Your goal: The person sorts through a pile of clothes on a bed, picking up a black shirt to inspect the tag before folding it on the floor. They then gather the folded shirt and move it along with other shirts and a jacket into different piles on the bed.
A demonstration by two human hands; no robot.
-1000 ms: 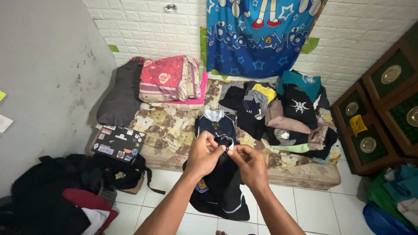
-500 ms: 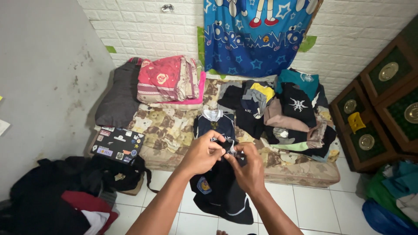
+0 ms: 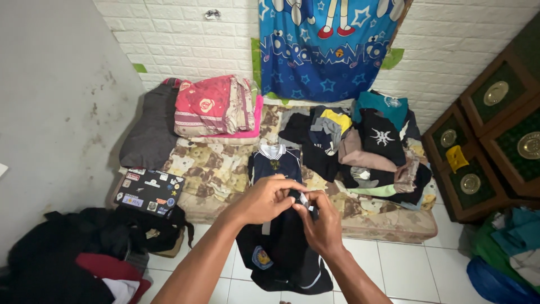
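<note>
Here, left hand [image 3: 264, 200] and right hand [image 3: 319, 222] both pinch the top edge of a dark garment [image 3: 281, 247], soft black fabric with a white trim line and a round badge, hanging in front of the mattress [image 3: 208, 163] over white tiled floor [image 3: 405, 270]. Behind it, a folded navy shirt [image 3: 275, 163] with white collar lies flat on the bear-print mattress. Just right, a loose clothes heap [image 3: 365, 152]. Left, a sticker-covered laptop [image 3: 149, 191] and black bag pile [image 3: 84, 242]. Wooden cabinet [image 3: 495, 141] stands at right.
</note>
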